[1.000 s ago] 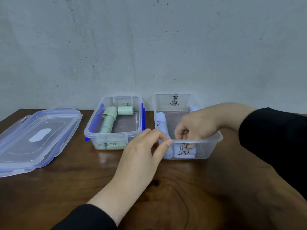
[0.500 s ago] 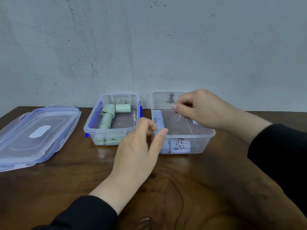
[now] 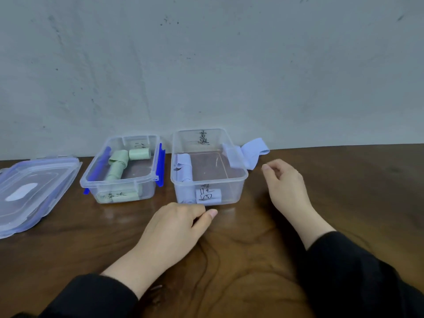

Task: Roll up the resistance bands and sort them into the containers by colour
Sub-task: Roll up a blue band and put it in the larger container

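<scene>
Both hands have left the blue-band container [image 3: 238, 177]: left hand [image 3: 174, 228] and right hand [image 3: 286, 184] (grip slack, holding nothing).

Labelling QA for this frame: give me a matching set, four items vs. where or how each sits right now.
Things:
1. unrolled pale blue resistance band
2. rolled pale green resistance bands
3. clear plastic lid with blue rim
4. left hand

States:
A. lying flat on the brown wooden table, left of both boxes
B. draped over the right wall of the clear plastic container on the right
C. on the table just in front of the right-hand container
D. inside the clear container with blue clips

Pairs: 1-B, 2-D, 3-A, 4-C
</scene>
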{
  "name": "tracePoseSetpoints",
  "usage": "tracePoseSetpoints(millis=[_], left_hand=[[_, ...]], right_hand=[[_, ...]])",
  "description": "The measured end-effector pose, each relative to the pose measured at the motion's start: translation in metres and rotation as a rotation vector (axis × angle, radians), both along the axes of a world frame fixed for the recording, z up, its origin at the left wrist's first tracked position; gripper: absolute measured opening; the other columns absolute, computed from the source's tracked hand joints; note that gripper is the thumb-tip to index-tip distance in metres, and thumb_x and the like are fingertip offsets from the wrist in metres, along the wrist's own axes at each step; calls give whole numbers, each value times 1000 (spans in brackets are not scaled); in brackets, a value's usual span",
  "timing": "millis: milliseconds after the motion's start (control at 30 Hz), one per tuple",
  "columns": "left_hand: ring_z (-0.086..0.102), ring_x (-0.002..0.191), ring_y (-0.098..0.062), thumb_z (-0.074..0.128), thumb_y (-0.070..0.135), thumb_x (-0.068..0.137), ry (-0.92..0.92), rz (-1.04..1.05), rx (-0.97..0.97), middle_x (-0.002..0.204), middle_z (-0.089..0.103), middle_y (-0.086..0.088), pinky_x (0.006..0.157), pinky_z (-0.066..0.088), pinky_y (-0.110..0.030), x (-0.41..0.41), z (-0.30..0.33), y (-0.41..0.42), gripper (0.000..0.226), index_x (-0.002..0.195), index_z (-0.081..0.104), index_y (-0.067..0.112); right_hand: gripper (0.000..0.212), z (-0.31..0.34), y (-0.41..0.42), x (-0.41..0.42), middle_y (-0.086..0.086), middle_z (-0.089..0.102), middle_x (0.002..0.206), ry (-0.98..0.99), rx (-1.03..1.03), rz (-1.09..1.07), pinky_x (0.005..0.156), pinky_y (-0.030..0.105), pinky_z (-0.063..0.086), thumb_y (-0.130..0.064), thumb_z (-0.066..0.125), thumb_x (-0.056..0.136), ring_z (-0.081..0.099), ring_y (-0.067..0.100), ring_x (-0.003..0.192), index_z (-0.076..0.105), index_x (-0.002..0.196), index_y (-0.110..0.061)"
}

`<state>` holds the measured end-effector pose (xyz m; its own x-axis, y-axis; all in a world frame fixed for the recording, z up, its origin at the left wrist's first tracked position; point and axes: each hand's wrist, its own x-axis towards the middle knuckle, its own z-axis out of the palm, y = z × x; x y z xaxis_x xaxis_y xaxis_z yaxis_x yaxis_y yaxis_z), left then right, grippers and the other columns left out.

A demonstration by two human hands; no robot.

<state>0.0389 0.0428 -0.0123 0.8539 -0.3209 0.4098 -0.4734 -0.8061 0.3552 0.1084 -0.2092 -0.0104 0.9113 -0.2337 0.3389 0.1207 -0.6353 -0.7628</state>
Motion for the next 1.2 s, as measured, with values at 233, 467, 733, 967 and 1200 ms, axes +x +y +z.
tracePoseSetpoints(millis=[233, 467, 733, 967, 1200], left_hand=[[44, 52, -15, 35, 61, 92, 31, 28, 89, 48, 38, 0, 52, 37, -27, 5, -3, -3, 55, 56, 34, 20], [48, 55, -15, 33, 62, 93, 41, 32, 101, 51, 44, 1, 53, 40, -28, 6, -3, -2, 56, 58, 38, 19], [51, 56, -9, 38, 58, 93, 26, -17, 52, 52, 46, 7, 52, 31, -19, -9, 3, 1, 45, 57, 35, 32], [57, 91, 7, 47, 52, 92, 50, -87, -135, 90, 61, 29, 77, 47, -16, -45, 9, -13, 21, 103, 63, 42], [56, 103, 5, 54, 39, 95, 169, -149, -380, 104, 60, 27, 87, 44, -12, -90, 19, -32, 37, 131, 50, 46]], right_hand=[[58, -7, 7, 48, -8, 56, 133, 138, -204, 173, 90, 29, 43, -33, 59, 95, 57, 17, 109, 36, 148, -27], [27, 5, 11, 47, 10, 68, 107, -32, -60, -32, 88, 37, 48, -10, 51, 91, 59, 29, 103, 70, 110, -14], [19, 29, 4, -24, -5, 52, 68, -227, 539, -91, 61, 27, 36, -9, 45, 88, 44, 10, 66, 58, 74, -12], [23, 37, 9, -103, 7, 53, 71, -168, 785, 153, 53, 27, 45, 1, 44, 94, 55, 16, 63, 52, 74, -5], [17, 43, 36, -156, 14, 56, 61, -64, 879, 449, 46, 31, 48, -16, 45, 82, 56, 25, 49, 53, 78, -1]])
